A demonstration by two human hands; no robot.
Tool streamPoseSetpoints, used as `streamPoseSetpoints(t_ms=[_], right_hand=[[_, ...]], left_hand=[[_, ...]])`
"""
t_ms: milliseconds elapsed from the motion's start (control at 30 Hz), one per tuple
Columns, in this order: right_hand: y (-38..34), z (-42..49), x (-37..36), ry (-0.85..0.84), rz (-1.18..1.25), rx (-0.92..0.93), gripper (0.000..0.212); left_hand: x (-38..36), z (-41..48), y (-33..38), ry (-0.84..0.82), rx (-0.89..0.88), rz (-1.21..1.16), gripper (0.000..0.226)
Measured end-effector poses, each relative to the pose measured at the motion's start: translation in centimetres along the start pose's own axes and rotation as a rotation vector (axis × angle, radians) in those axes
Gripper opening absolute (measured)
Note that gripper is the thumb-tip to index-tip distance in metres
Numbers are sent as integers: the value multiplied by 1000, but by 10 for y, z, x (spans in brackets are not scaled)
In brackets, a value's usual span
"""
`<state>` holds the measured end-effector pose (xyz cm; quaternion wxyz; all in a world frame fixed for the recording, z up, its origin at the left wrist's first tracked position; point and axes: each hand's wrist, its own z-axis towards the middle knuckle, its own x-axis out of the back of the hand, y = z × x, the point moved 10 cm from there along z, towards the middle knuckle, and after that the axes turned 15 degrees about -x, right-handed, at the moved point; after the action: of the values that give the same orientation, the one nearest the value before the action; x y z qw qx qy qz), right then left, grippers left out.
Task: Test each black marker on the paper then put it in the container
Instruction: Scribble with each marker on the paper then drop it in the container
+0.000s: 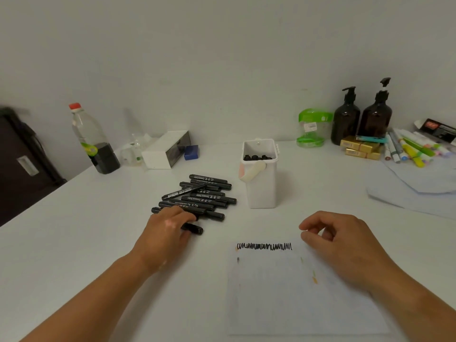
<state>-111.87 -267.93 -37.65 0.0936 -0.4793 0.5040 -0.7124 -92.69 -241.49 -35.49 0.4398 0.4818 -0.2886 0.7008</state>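
Several black markers (204, 196) lie in a pile on the white table, left of a white container (261, 191) that holds a few black markers (256, 157). My left hand (165, 230) reaches to the near edge of the pile, its fingers curled round one black marker (195, 229) whose end sticks out to the right. A white paper (296, 292) lies in front of me with a black scribble line (264, 246) along its top. My right hand (338, 245) hovers over the paper's upper right corner, fingers loosely curled, holding nothing.
At the back stand a clear bottle with dark liquid (95, 141), a white box (165, 150), a green-capped jar (312, 128), two brown pump bottles (361, 117), gold boxes (360, 148) and coloured markers (414, 149). White sheets (414, 183) lie at right. A dark cabinet (19, 159) stands left.
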Motion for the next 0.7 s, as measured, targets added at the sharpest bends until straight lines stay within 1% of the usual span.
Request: streamPoseSetpoints(t_ms=[100, 200, 300, 367, 433, 500, 600, 700], right_hand=[[0, -1, -1, -14, 2, 1, 25], [-2, -2, -3, -22, -7, 6, 25], [-2, -3, -3, -21, 3, 10, 23], [-2, -3, -3, -21, 3, 10, 22], [-3, -3, -3, -22, -2, 12, 21], [-4, -3, -3, -26, -5, 12, 21], [-7, -4, -4, -41, -10, 25, 20], [-9, -4, -5, -91, 40, 20, 13]], left_hand=[[-2, 0, 8, -25, -36, -31, 23], [-3, 1, 17, -51, -63, -73, 20], [5, 8, 31, 5, -77, -188, 17], [12, 17, 39, 49, -44, -306, 14], [12, 26, 41, 45, 21, -471, 12], [8, 36, 44, 43, 104, -696, 12], [2, 48, 57, 111, 197, -1085, 23], [-10, 59, 73, 152, 240, -1380, 32]])
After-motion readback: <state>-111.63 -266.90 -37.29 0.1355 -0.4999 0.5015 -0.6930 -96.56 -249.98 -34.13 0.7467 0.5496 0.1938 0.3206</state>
